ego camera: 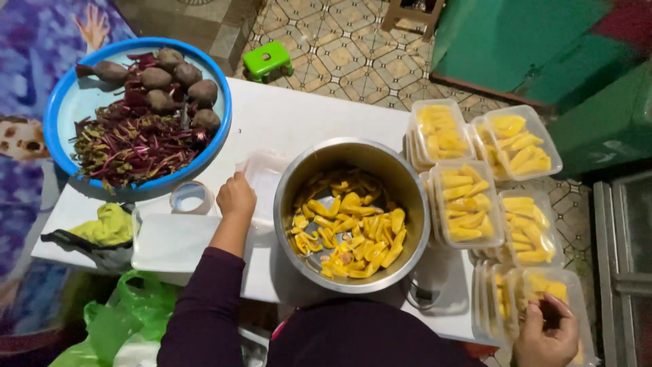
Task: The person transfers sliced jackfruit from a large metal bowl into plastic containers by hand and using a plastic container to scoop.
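A steel bowl (407, 197) with yellow fruit pieces (350, 234) stands in front of me on the white table (292, 115). My left hand (235, 197) grips a clear empty plastic container (265, 177) just left of the bowl. My right hand (547, 333) rests on a filled, lidded container (543, 289) at the table's near right corner. Several more lidded containers of yellow fruit (465, 200) are stacked to the right of the bowl.
A blue basin (81, 102) with beetroots (173, 81) and red peelings sits at the far left. A clear lid (173, 241), a tape roll (191, 198), a yellow-green cloth (109, 225) and green plastic bags (119, 319) lie near left. A small green stool (268, 61) stands on the tiled floor.
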